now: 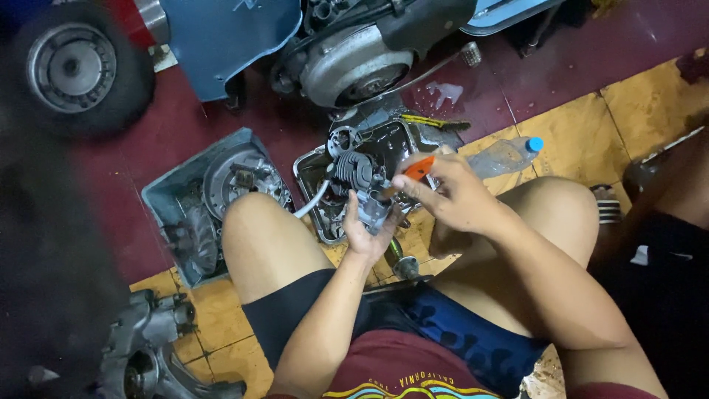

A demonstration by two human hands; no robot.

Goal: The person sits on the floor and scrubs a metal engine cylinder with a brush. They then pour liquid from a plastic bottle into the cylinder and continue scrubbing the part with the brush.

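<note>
metal engine part [371,209] in left hand [364,235]; right hand [450,193] grips, seemingly, an orange-handled tool [418,169].

small grey metal engine part [371,209]: held upright above the knees, gripped from below. orange-handled tool [415,171]: tilted, tip resting against the part's upper right side, over the oily metal tray.

Light: dim, warm overhead | Glare: wet floor [443,92] — top | Blur: dark left edge — unfocused
</note>
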